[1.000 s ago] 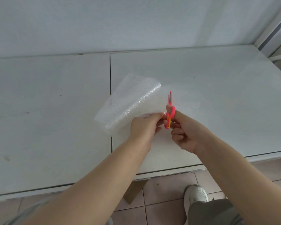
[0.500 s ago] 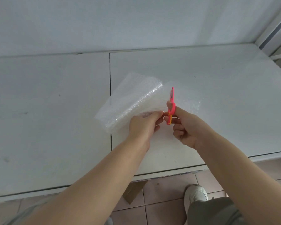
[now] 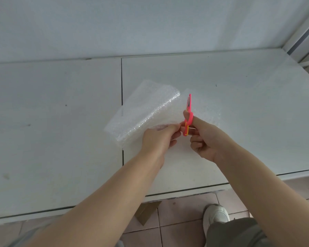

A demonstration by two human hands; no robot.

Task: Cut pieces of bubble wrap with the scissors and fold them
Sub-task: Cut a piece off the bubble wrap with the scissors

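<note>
Holding a clear, crinkly sheet of bubble wrap [image 3: 146,111] above the white tabletop [image 3: 52,122], the left hand [image 3: 159,139] pinches the sheet's near edge between thumb and curled fingers, clenched tight on the plastic. Right hand [image 3: 203,139] sits just right of the left hand, almost touching it, fingers through the loops of small pink plastic scissors with a yellow inner handle [image 3: 188,118]; thumb in the upper loop, other fingers curled under. Scissors point away from the person, blades nearly closed together, tip up past the sheet's middle, running along the line where the wrap splits into a left flap and a right flap. Left flap lifts and tilts off the table, right flap lies flatter just right of the scissors. Dark seam [image 3: 122,82] in the tabletop runs under the wrap's left part. Below the table edge: pinkish floor tiles [image 3: 182,211], a white sneaker [image 3: 216,214], a brown cardboard scrap [image 3: 146,213].
</note>
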